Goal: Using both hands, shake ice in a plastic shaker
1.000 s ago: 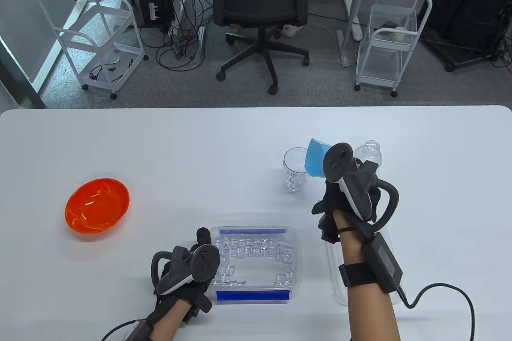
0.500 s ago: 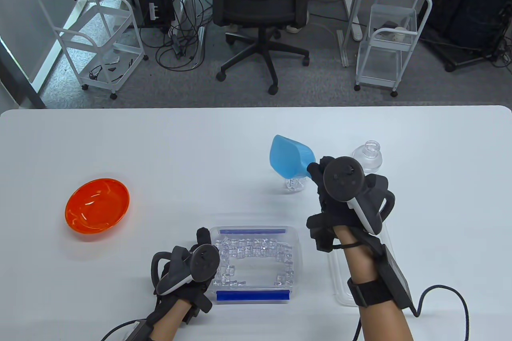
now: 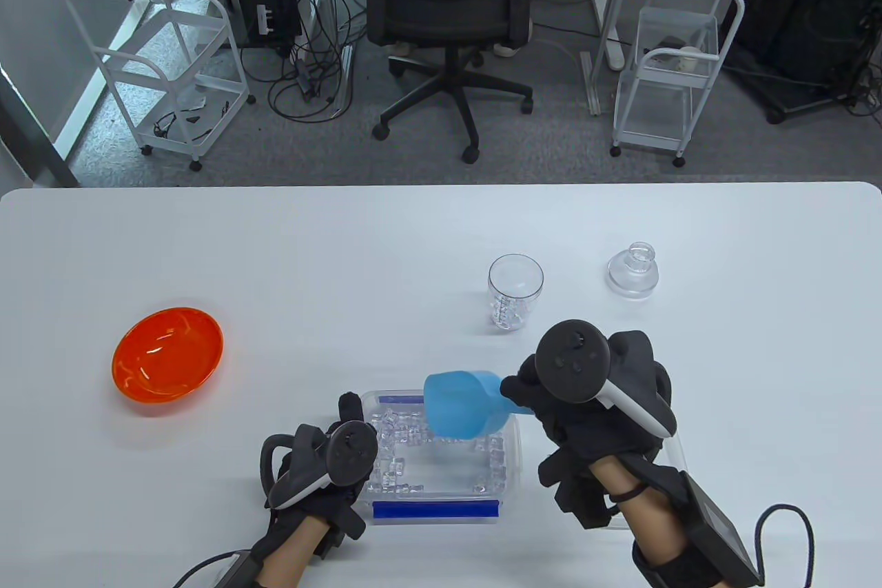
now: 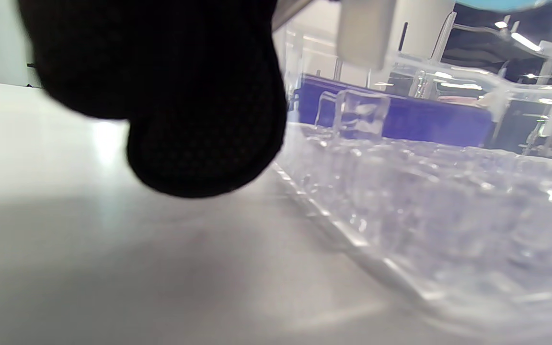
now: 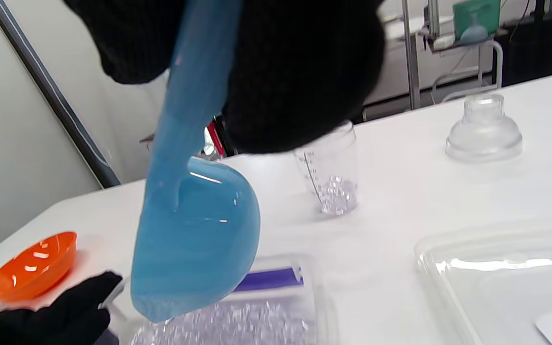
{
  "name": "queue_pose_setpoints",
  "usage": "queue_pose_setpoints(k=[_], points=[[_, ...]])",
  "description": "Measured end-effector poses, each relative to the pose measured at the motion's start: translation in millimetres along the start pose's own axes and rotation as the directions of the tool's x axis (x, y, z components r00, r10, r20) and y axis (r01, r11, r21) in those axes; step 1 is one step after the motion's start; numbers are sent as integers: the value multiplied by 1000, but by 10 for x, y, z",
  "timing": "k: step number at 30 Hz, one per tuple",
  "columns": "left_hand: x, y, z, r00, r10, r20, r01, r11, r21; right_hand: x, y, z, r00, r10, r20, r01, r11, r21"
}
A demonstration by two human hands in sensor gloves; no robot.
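An orange bowl [image 3: 168,362] is sitting on the left part of the white bench [image 3: 344,257]. Beyond the bench's far edge a black office chair [image 3: 449,16] is standing on the grey floor, with white wire carts [image 3: 672,74] flanking it and cables [image 3: 310,85] trailing nearby.

Clear plastic shaker cup [image 3: 515,289] upright, lidless, few ice cubes at bottom; clear domed lid [image 3: 634,269] right of cup, apart.

Scoop [image 3: 456,404] — glossy blue plastic, smooth. Tub [image 3: 511,409], cup [image 3: 515,291] and cap [image 3: 634,271] — clear shiny plastic. Bowl [image 3: 168,360] glossy orange. Gloves [image 3: 586,422] matt black knit cloth. Table [image 3: 275,257] smooth white, slight sheen.
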State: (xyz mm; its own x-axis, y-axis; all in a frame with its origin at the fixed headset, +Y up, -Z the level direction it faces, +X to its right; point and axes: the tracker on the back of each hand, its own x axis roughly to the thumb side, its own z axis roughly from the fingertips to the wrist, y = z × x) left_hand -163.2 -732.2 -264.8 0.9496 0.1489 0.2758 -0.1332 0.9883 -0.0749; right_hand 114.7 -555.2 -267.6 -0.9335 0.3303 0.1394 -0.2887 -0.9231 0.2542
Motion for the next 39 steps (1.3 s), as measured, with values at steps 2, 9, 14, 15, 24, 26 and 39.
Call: queue_pose_setpoints(k=[2,9,14,15,24,26,39], points=[[0,0,0,1000,0,0,0,1000,0,-7,72,-41,1000,20,-13,-19,996,88],[-4,0,4,1000,6,-1,-6,1000,3,-61,284,-242,996,64,-56,-50,974,220],[-7,-3,3,1000,16,-2,-16,1000,2,-91,369,-361,997,34,-67,-15,964,265],[-7,-3,3,1000,16,-3,-16,1000,2,-91,386,-374,997,43,-66,-24,962,273],[-8,-3,2,1000,14,-3,-14,1000,1,-160,559,-463,998,20,-67,2,954,301],[-8,-3,2,1000,15,-4,-15,1000,1,-169,602,-466,999,-5,-39,16,958,286],[-2,-8,2,1000,10,-11,-10,1000,3,-344,1180,-600,970,-237,-46,239,912,333]])
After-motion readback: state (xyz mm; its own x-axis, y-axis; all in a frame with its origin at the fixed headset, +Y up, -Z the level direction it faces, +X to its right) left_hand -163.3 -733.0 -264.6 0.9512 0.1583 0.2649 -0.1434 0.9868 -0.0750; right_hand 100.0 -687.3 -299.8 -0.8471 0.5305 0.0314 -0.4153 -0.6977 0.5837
